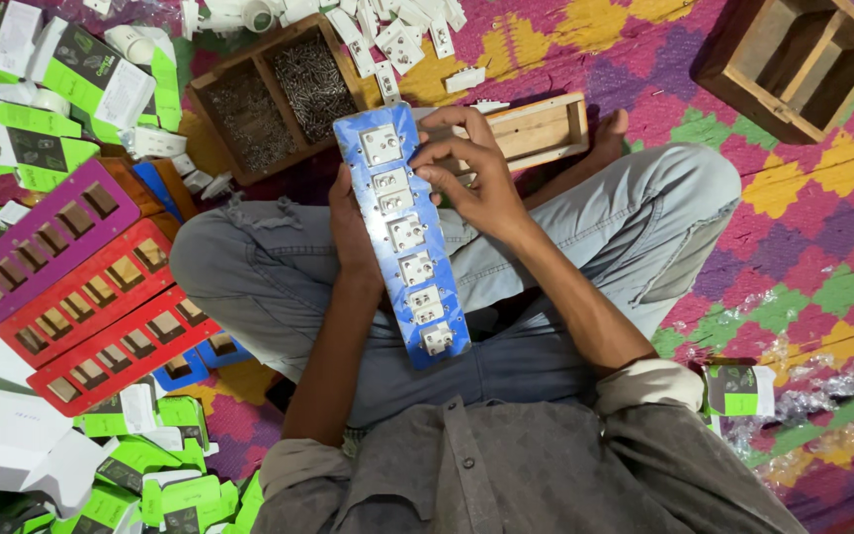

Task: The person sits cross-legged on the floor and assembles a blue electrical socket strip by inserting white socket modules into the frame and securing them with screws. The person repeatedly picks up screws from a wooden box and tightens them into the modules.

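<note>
Hands grip the blue switch panel [403, 235] (left hand [348, 225] beneath, right hand [476, 176] pinching its edge).

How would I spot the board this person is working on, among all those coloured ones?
Start at the person's crossed legs in pale jeans. Lying lengthwise over the lap is a long blue panel, gripped from beneath by the left hand, with the right hand on its upper part. Unlike the red and purple panels stacked alongside, whose cut-outs are empty, it holds white sockets and switches.
</note>
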The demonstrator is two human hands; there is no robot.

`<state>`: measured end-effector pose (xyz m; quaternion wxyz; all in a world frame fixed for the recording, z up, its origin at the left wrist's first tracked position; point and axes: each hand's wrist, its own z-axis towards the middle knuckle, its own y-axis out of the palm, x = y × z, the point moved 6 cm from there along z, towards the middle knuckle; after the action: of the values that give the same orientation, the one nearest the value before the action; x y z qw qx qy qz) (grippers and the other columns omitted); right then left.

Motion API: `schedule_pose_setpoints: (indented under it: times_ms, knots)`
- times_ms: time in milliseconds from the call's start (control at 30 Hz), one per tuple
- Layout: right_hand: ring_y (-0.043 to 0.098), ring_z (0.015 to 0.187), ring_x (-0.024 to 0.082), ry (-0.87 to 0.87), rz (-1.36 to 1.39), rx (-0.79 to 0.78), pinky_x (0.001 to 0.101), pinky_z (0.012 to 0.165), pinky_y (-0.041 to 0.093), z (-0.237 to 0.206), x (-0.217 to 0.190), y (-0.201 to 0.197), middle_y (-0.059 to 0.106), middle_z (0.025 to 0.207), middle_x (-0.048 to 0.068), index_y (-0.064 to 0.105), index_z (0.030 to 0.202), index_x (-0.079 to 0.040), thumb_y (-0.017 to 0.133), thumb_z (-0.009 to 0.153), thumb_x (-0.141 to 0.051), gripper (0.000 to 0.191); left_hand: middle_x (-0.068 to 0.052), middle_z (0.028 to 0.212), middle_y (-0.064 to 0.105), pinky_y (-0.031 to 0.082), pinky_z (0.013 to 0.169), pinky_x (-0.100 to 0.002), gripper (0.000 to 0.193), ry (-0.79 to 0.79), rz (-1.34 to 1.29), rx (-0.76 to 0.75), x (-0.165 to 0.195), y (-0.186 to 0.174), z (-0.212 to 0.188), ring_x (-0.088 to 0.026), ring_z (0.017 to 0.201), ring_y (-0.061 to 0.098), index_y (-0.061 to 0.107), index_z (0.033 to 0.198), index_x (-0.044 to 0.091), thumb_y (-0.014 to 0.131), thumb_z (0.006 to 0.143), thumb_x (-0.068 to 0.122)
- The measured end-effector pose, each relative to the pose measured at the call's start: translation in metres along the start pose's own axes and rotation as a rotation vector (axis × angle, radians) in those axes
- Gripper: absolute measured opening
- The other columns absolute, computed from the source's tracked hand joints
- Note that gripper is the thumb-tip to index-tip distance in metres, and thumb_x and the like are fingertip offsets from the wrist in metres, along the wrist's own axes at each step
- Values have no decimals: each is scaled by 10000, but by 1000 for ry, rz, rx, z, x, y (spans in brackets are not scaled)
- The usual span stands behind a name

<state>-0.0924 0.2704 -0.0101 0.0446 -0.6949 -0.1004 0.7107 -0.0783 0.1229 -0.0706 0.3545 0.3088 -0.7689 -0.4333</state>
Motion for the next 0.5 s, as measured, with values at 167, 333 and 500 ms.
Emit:
schedule_pose_setpoints:
  times_ms: [167,333,500]
  knots:
    - [506,1315,238,-98,-37,4,340,1093,502,-2,-6,-1,489,1385,117,650,1321,-6,730,988,-24,343,-212,1097,719,632,713,-410,719,-42,21,23,-1,-3,0,-336,874,745,566,1377,-40,413,1043,577]
    - [586,1179,191,27,117,-44,304,837,617,0,3,3,489,1352,104,712,1146,-52,694,1020,-42,127,-210,1082,716,633,720,-415,692,-21,22,22,-1,-5,0,-339,875,744,573,1355,-30,395,1065,573]
    - [565,1202,176,-114,-15,-19,304,989,550,-4,-5,0,507,1364,79,647,1360,-27,701,1043,-18,322,-210,1127,715,626,725,-412,717,-15,19,8,-2,-3,1,-331,863,736,579,1400,-42,384,1067,563]
